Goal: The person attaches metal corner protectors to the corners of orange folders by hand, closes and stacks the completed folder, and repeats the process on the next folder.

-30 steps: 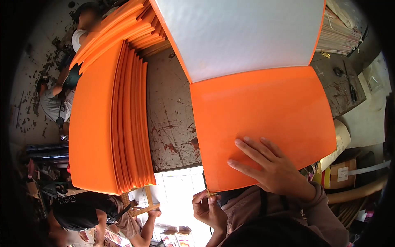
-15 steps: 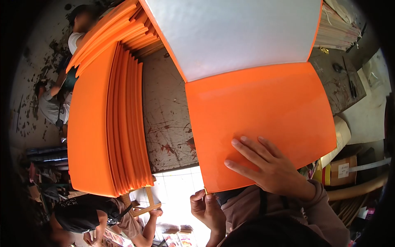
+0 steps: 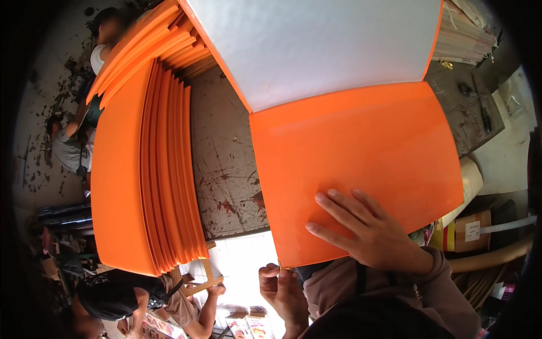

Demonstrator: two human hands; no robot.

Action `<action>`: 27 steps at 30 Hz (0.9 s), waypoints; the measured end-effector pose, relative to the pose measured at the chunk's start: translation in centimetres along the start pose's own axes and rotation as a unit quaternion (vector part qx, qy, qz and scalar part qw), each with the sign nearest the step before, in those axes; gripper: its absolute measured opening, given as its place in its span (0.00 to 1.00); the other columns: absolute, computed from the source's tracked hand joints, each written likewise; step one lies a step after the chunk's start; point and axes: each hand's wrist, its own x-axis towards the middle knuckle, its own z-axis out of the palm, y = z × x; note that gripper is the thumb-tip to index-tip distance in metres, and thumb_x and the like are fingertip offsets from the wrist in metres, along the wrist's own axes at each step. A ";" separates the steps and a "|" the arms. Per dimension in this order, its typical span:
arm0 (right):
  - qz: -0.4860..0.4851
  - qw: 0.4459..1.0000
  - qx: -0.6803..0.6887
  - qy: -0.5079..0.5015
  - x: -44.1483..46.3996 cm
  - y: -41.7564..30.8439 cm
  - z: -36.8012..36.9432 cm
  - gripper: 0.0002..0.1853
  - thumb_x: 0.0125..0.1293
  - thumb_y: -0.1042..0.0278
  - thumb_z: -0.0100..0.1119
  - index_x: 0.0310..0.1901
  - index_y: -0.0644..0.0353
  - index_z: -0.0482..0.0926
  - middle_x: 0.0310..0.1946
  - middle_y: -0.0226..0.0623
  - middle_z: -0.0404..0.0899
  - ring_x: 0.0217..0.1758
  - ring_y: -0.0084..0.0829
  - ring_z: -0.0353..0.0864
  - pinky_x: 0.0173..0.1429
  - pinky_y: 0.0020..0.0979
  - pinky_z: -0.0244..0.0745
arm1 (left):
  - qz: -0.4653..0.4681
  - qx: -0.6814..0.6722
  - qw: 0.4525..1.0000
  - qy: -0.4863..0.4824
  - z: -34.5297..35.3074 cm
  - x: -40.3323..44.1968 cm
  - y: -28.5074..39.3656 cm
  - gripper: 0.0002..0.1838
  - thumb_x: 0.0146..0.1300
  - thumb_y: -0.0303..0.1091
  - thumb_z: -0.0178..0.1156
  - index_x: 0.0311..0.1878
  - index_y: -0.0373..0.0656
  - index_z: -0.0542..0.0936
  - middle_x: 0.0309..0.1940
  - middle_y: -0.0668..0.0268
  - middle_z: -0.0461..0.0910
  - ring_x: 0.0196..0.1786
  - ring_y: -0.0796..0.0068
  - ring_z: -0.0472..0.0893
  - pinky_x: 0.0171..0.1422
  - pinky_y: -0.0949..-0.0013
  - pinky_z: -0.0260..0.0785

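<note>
An orange folder (image 3: 361, 152) lies opened out in front of me, its pale grey-white inner panel (image 3: 316, 45) raised at the far side. My right hand (image 3: 370, 234) rests flat on the orange panel near the front edge, fingers spread. Below the panel's near left corner, my left hand (image 3: 284, 291) pinches a small gold-coloured piece (image 3: 280, 265) at that corner. Fingertips cover most of the piece, so its exact shape is hidden.
Stacked orange folders (image 3: 121, 186) stand on the scratched table (image 3: 223, 147) at left, with more behind. Scissors-like tools (image 3: 483, 107) lie at right, near a cardboard box (image 3: 473, 231). A person in a black shirt (image 3: 110, 294) sits at lower left; others are farther back.
The view has shifted slightly, so the folder and stacks sit a little further left. My left hand still pinches at the corner, and my right hand stays flat on the panel.
</note>
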 end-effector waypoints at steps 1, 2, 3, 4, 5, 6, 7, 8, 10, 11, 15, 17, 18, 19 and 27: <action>0.000 1.000 0.002 0.000 0.0 0.0 0.0 0.24 0.61 0.63 0.41 0.60 0.50 0.67 0.64 0.44 0.60 0.69 0.36 0.57 0.68 0.41 0.54 | -0.019 -0.021 1.000 0.001 0.0 0.0 0.1 0.07 0.58 0.19 0.56 0.34 0.41 0.69 0.32 0.68 0.70 0.32 0.78 0.73 0.37 0.75 0.68; -0.001 1.000 -0.002 0.000 -0.1 0.1 0.0 0.24 0.61 0.63 0.41 0.61 0.49 0.66 0.64 0.44 0.61 0.69 0.36 0.57 0.68 0.40 0.53 | -0.019 -0.019 1.000 0.001 0.2 0.0 0.0 0.07 0.58 0.19 0.56 0.34 0.41 0.69 0.32 0.68 0.70 0.32 0.78 0.73 0.37 0.75 0.68; -0.002 1.000 -0.003 0.001 -0.1 0.1 0.1 0.24 0.62 0.63 0.41 0.61 0.49 0.66 0.64 0.44 0.61 0.69 0.36 0.57 0.68 0.40 0.53 | -0.005 -0.013 1.000 0.010 0.5 0.0 -0.1 0.07 0.58 0.19 0.56 0.34 0.41 0.69 0.32 0.68 0.70 0.32 0.78 0.73 0.38 0.75 0.69; -0.003 1.000 0.000 0.002 0.0 0.1 0.1 0.24 0.62 0.63 0.41 0.61 0.49 0.66 0.64 0.44 0.61 0.69 0.36 0.57 0.68 0.40 0.53 | 0.009 -0.008 1.000 0.019 0.6 0.0 -0.2 0.07 0.58 0.19 0.56 0.34 0.41 0.69 0.31 0.68 0.70 0.32 0.78 0.73 0.38 0.76 0.69; -0.002 1.000 -0.002 0.001 0.0 0.1 0.0 0.24 0.62 0.63 0.40 0.61 0.49 0.66 0.64 0.44 0.61 0.69 0.36 0.57 0.68 0.40 0.53 | 0.011 -0.007 1.000 0.021 0.5 -0.1 -0.2 0.07 0.58 0.19 0.56 0.34 0.41 0.69 0.31 0.68 0.70 0.32 0.78 0.73 0.38 0.76 0.69; -0.001 1.000 -0.004 0.000 0.0 0.1 0.0 0.24 0.62 0.63 0.40 0.61 0.49 0.66 0.64 0.44 0.61 0.69 0.35 0.57 0.68 0.40 0.53 | 0.007 -0.021 1.000 0.010 0.4 -0.1 -0.3 0.07 0.58 0.18 0.56 0.34 0.41 0.69 0.31 0.68 0.70 0.32 0.78 0.74 0.38 0.76 0.70; -0.002 1.000 -0.003 0.002 0.0 0.1 0.0 0.24 0.62 0.63 0.40 0.61 0.49 0.66 0.64 0.44 0.61 0.69 0.35 0.57 0.68 0.40 0.53 | 0.003 -0.034 0.999 -0.001 0.3 -0.1 -0.3 0.07 0.58 0.18 0.56 0.34 0.40 0.69 0.31 0.68 0.71 0.32 0.78 0.74 0.38 0.77 0.70; -0.002 1.000 0.000 0.000 0.0 0.2 0.0 0.24 0.62 0.63 0.40 0.61 0.49 0.66 0.64 0.44 0.61 0.69 0.35 0.57 0.68 0.39 0.52 | 0.005 -0.034 0.999 0.000 0.2 -0.1 -0.2 0.07 0.58 0.18 0.56 0.34 0.40 0.69 0.31 0.68 0.71 0.32 0.78 0.74 0.38 0.77 0.70; -0.005 1.000 0.005 0.001 0.0 0.2 -0.1 0.24 0.62 0.63 0.40 0.61 0.49 0.66 0.64 0.44 0.61 0.69 0.35 0.57 0.68 0.39 0.52 | -0.032 -0.063 0.998 -0.005 -0.1 -0.1 0.2 0.07 0.58 0.17 0.56 0.35 0.40 0.70 0.31 0.66 0.72 0.34 0.77 0.75 0.39 0.76 0.72; -0.002 1.000 0.015 -0.002 0.0 0.2 -0.2 0.24 0.62 0.63 0.40 0.61 0.50 0.66 0.64 0.44 0.61 0.69 0.35 0.57 0.68 0.39 0.52 | -0.028 -0.062 0.998 -0.004 -0.2 -0.1 0.2 0.07 0.58 0.17 0.56 0.35 0.40 0.70 0.31 0.66 0.72 0.34 0.77 0.75 0.39 0.76 0.72; 0.001 0.999 0.037 0.002 0.0 0.3 -0.3 0.24 0.61 0.64 0.42 0.61 0.50 0.66 0.64 0.45 0.61 0.69 0.36 0.57 0.68 0.40 0.53 | -0.020 -0.060 0.998 -0.015 -0.4 -0.1 0.2 0.07 0.58 0.17 0.55 0.35 0.39 0.70 0.32 0.65 0.73 0.35 0.75 0.77 0.42 0.74 0.74; -0.001 0.999 0.036 0.007 0.0 0.4 -0.3 0.24 0.60 0.65 0.43 0.61 0.50 0.67 0.63 0.45 0.61 0.68 0.36 0.58 0.67 0.40 0.54 | -0.011 -0.058 0.998 -0.018 -0.3 -0.1 0.1 0.07 0.58 0.17 0.55 0.35 0.39 0.70 0.32 0.65 0.73 0.35 0.74 0.77 0.43 0.74 0.75; -0.002 0.999 0.036 0.010 0.1 0.4 -0.3 0.24 0.60 0.65 0.44 0.60 0.50 0.67 0.63 0.45 0.61 0.68 0.36 0.59 0.67 0.40 0.54 | -0.006 -0.057 0.998 -0.013 -0.3 -0.2 0.0 0.07 0.58 0.17 0.56 0.36 0.39 0.71 0.32 0.65 0.73 0.35 0.74 0.78 0.43 0.74 0.75; -0.007 0.999 0.036 0.012 0.1 0.4 -0.3 0.24 0.60 0.65 0.44 0.60 0.50 0.67 0.63 0.45 0.61 0.68 0.36 0.59 0.67 0.40 0.54 | 0.000 -0.055 0.998 -0.007 -0.3 -0.2 0.1 0.06 0.58 0.17 0.56 0.36 0.39 0.71 0.33 0.65 0.73 0.35 0.74 0.78 0.43 0.73 0.75; -0.002 0.999 0.026 0.028 -0.2 0.3 0.3 0.25 0.58 0.65 0.45 0.60 0.49 0.68 0.63 0.46 0.61 0.66 0.37 0.61 0.66 0.40 0.55 | 0.008 -0.031 0.999 -0.002 0.0 -0.1 -0.3 0.06 0.58 0.18 0.56 0.35 0.37 0.70 0.33 0.63 0.75 0.36 0.73 0.78 0.43 0.73 0.75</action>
